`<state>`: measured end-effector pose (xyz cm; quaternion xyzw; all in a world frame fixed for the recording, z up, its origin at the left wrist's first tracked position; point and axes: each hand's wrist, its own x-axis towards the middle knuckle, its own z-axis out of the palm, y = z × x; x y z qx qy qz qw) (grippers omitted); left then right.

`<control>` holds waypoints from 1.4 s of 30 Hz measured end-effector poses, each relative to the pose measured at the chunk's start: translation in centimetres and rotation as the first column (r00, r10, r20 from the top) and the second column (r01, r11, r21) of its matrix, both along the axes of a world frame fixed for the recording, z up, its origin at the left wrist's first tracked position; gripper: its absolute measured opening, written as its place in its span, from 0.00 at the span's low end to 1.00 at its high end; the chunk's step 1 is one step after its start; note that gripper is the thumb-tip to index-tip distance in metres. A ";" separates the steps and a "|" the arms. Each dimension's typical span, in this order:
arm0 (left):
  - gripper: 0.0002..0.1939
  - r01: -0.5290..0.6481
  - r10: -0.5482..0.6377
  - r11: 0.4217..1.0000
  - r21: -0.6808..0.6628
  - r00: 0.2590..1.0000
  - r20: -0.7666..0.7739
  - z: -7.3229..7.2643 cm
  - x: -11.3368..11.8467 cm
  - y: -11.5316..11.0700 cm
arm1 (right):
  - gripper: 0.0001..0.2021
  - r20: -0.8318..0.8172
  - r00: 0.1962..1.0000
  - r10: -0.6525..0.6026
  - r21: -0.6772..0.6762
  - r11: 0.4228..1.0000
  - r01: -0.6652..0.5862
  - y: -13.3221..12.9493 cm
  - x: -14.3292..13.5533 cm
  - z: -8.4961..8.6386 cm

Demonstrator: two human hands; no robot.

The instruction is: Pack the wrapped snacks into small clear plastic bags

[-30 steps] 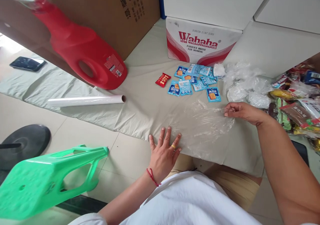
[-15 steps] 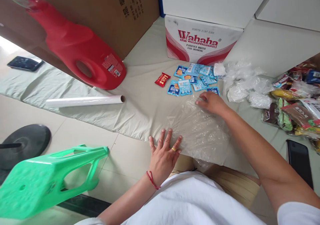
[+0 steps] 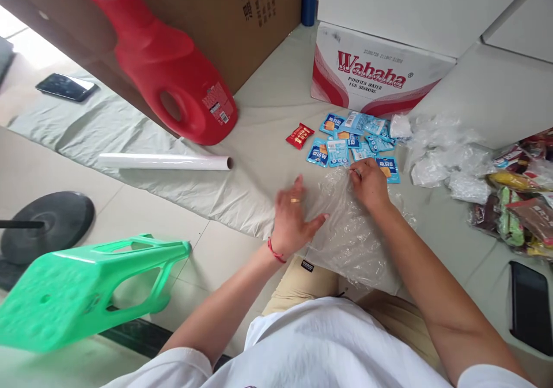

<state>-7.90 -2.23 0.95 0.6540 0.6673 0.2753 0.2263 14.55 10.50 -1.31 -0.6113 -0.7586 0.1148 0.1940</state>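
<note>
A crinkled sheet of clear plastic film (image 3: 345, 244) lies on the pale cloth in front of me. My right hand (image 3: 370, 185) pinches its far edge between thumb and fingers, close to several small blue snack packets (image 3: 339, 153). My left hand (image 3: 294, 218), blurred by motion, hovers at the film's left side with thumb and fingers apart and nothing held. Left of the blue packets lies one small red snack packet (image 3: 299, 136), apart from them.
A white roll (image 3: 166, 162) and a red jug (image 3: 177, 83) stand to the left. Behind is a Wahaha carton (image 3: 371, 77). Clear plastic bundles (image 3: 449, 152), assorted snacks (image 3: 518, 204) and a black phone (image 3: 530, 307) lie right. A green stool (image 3: 82, 284) stands lower left.
My left hand has lifted from the cloth edge and moved forward. The fingers of my right hand have closed on the film's far edge, and that edge is raised. The view has shifted slightly.
</note>
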 end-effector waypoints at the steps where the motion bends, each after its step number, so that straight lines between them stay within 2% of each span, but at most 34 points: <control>1: 0.45 0.048 -0.043 0.996 -0.074 0.997 0.061 -0.1 0.1 0.6 | 0.13 -0.019 1.000 -0.004 0.007 1.000 0.004 0.0 0.2 0.0; 3: 0.33 0.089 -0.061 0.980 -0.176 0.986 0.154 -0.4 0.2 0.8 | 0.13 -0.077 0.997 -0.032 0.005 0.999 0.032 0.2 0.9 0.0; 6: 0.18 0.009 0.035 0.979 -0.205 0.977 0.209 -0.8 0.2 -0.8 | 0.13 -0.202 0.974 -0.101 -0.102 0.991 0.081 0.5 2.0 -0.2; 10: 0.15 -0.087 0.134 0.975 -0.206 0.964 0.230 -1.0 -0.5 -3.1 | 0.13 -0.363 0.918 -0.161 -0.224 0.971 0.082 1.0 2.6 -0.9; 14: 0.13 -0.148 0.178 0.967 -0.205 0.974 0.136 -1.2 -2.0 -4.6 | 0.14 -0.380 0.918 -0.110 -0.212 0.977 0.029 1.3 1.5 -1.3; 16: 0.14 -0.210 0.215 0.973 -0.094 0.975 0.048 -1.1 -2.7 -5.1 | 0.13 -0.302 0.951 -0.059 -0.128 0.992 0.021 1.3 0.3 -1.2; 17: 0.18 -0.244 0.244 0.970 0.015 0.970 -0.010 -0.9 -2.9 -5.3 | 0.12 -0.253 0.967 -0.038 -0.073 0.997 0.020 1.3 -0.3 -1.1; 19: 0.23 -0.252 0.300 0.922 0.295 0.945 -0.131 -0.1 -3.2 -5.4 | 0.14 -0.181 0.984 -0.002 0.019 1.000 0.005 1.3 -1.6 -0.9; 20: 0.22 -0.200 0.299 0.886 0.419 0.936 -0.184 0.5 -3.1 -5.3 | 0.15 -0.170 0.985 0.013 0.043 0.999 -0.006 1.3 -2.2 -0.8; 21: 0.20 -0.109 0.255 0.858 0.503 0.939 -0.232 1.1 -2.9 -5.0 | 0.17 -0.174 0.984 0.028 0.058 0.998 -0.018 1.2 -2.7 -0.5; 23: 0.16 0.134 0.052 0.840 0.526 0.945 -0.324 2.1 -2.2 -4.3 | 0.19 -0.200 0.978 0.050 0.090 0.995 -0.032 0.7 -3.3 0.1; 25: 0.14 0.334 -0.178 0.862 0.382 0.903 -0.390 2.4 -1.3 -3.4 | 0.20 -0.221 0.974 0.059 0.136 0.990 -0.029 -0.5 -3.4 1.1; 26: 0.14 0.376 -0.247 0.883 0.281 0.881 -0.402 2.2 -1.0 -3.1 | 0.19 -0.221 0.973 0.063 0.154 0.988 -0.029 -1.5 -3.4 1.7; 28: 0.12 0.355 -0.285 0.929 0.110 0.870 -0.403 1.6 -0.6 -2.7 | 0.17 -0.188 0.978 0.091 0.145 0.987 -0.064 -4.1 -3.2 2.8; 30: 0.12 0.308 -0.263 0.949 0.065 0.889 -0.374 1.1 -0.6 -2.6 | 0.16 -0.121 0.978 0.172 0.077 0.984 -0.163 -7.4 -3.4 3.4; 32: 0.12 0.268 -0.210 0.952 0.150 0.925 -0.318 1.1 -0.8 -2.6 | 0.16 -0.065 0.955 0.290 0.008 0.957 -0.290 -10.8 -4.1 3.1; 35: 0.14 0.217 -0.161 0.925 0.311 0.967 -0.197 2.0 -0.2 -1.7 | 0.23 -0.032 0.904 0.427 -0.007 0.904 -0.427 -14.4 -5.5 1.4; 36: 0.14 0.233 -0.185 0.914 0.332 0.968 -0.169 2.3 0.4 -1.0 | 0.24 -0.030 0.889 0.457 -0.002 0.889 -0.458 -15.1 -5.8 0.8; 38: 0.15 0.337 -0.298 0.886 0.317 0.940 -0.165 2.4 2.0 0.9 | 0.25 -0.033 0.862 0.506 -0.004 0.863 -0.506 -16.1 -5.9 -0.4; 40: 0.18 0.441 -0.389 0.865 0.239 0.891 -0.235 1.6 3.7 3.4 | 0.25 -0.037 0.835 0.549 -0.024 0.835 -0.550 -16.7 -5.3 -1.1; 42: 0.23 0.473 -0.420 0.875 0.104 0.848 -0.323 0.2 5.2 5.8 | 0.26 -0.042 0.804 0.593 -0.048 0.802 -0.595 -17.4 -4.0 -1.1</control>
